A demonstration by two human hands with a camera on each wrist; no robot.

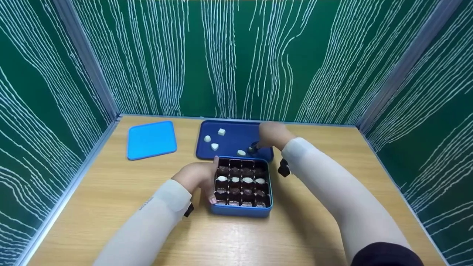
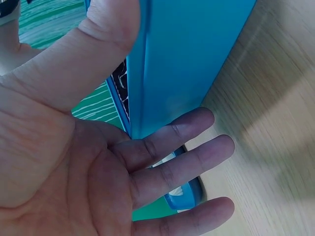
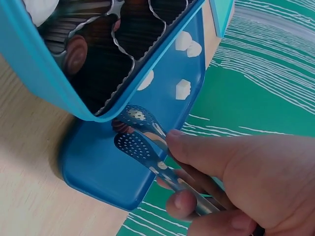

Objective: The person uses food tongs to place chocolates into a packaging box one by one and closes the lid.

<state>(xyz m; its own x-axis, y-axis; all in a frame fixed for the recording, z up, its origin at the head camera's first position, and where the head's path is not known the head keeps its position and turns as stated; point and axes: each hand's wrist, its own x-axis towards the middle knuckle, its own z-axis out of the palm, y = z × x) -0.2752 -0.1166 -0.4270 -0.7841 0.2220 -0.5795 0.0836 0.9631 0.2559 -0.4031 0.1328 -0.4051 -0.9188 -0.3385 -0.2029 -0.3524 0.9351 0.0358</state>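
Note:
My right hand (image 1: 273,135) grips metal tongs (image 3: 170,174) with perforated heads, low over the dark blue tray (image 1: 236,135). A brown ridged chocolate (image 3: 119,126) lies between the tong heads, partly hidden by the upper one. Nearest to my left hand (image 1: 197,175) is a blue box (image 1: 242,211); the thumb lies at its near left corner and the index finger along its side, the other fingers straight. Inside the box, a divided dark insert (image 1: 241,198) holds a row of white chocolates (image 1: 247,180) between two rows of dark ones; the front row shows shiny, bare compartments.
Several white chocolates (image 1: 221,132) are spread over the tray, most toward its left side. A light blue lid or flat tray (image 1: 151,140) lies at the back left of the wooden table (image 1: 147,184). Green, white-streaked panels (image 1: 221,55) enclose the back and sides.

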